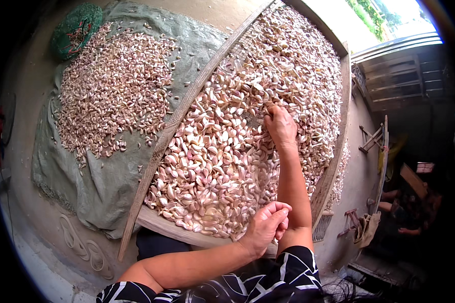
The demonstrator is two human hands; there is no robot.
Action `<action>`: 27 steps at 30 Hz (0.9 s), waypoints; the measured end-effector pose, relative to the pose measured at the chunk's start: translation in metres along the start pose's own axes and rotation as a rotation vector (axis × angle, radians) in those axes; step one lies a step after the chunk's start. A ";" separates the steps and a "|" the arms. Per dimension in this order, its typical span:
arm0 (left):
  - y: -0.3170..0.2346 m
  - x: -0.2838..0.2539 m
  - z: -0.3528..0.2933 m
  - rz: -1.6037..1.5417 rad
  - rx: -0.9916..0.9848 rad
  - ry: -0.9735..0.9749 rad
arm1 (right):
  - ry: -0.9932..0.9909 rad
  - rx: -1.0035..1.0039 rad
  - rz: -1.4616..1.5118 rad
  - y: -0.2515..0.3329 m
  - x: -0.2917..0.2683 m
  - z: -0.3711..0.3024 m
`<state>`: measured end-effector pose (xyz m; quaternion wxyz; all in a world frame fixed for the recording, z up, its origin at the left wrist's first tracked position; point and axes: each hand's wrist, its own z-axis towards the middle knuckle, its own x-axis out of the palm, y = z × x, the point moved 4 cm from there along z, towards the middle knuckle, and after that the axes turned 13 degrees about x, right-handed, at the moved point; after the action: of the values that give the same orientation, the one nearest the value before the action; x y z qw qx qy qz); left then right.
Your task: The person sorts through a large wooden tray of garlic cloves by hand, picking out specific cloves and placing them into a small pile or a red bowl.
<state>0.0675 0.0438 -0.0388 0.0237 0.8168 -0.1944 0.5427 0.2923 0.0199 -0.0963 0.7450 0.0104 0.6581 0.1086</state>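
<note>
Pinkish-white cloves are looking light, firm and slick, probably best pinched mid-body; left hand is appearing closed, contents unseen, right hand curled, grip unclear.

Daylight blown out to white over the outdoor patch at upper right, garlic cloves brightly and softly lit, shed corner in deep shadow, details there seemingly blurred, black fisheye rim, edges bent.
</note>
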 end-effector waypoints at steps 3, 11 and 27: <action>-0.004 0.001 0.000 -0.006 0.019 -0.011 | 0.054 0.051 -0.069 0.003 0.008 0.002; -0.012 0.001 0.005 -0.039 0.054 -0.030 | 0.404 0.235 0.575 -0.037 -0.024 -0.028; -0.046 -0.005 0.017 -0.209 0.300 -0.237 | 0.392 -0.262 0.567 0.039 -0.156 -0.115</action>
<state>0.0964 0.0833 -0.0427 -0.0649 0.8851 -0.0274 0.4601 0.1561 0.0156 0.0466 0.5402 0.0759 0.7397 0.3940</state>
